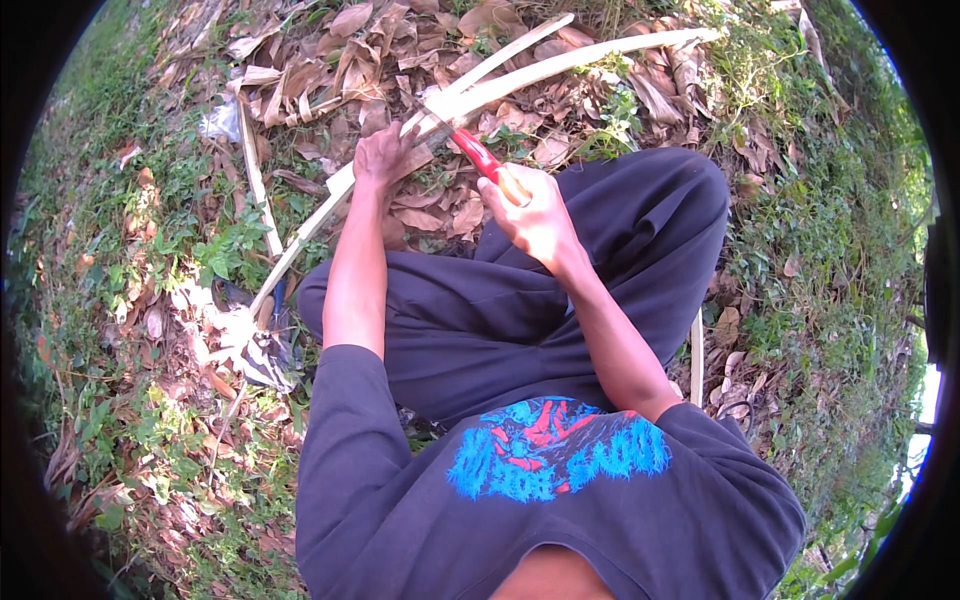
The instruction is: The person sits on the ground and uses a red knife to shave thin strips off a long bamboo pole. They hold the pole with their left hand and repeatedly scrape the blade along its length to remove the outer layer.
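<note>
My right hand (530, 212) is wrapped round the red handle of a knife (475, 150). Its thin blade, partly lost in glare, reaches up-left to the pale wooden strips. One long curved strip (590, 55) runs from the upper right down past my left knee. A shorter strip (520, 45) lies against it at a narrow angle, and the two meet near the blade. Left of the blade, my left hand (383, 155) is closed on the strips, its fingertips partly hidden.
Dry brown leaves (350, 65) cover the ground ahead, with green weeds (225, 250) around. Another thin strip (257, 180) lies at the left, near a clear plastic scrap (222, 122) and a crumpled bag (265, 360). My crossed legs (640, 215) sit just below my hands. A pale stick (697, 360) lies beside my right thigh.
</note>
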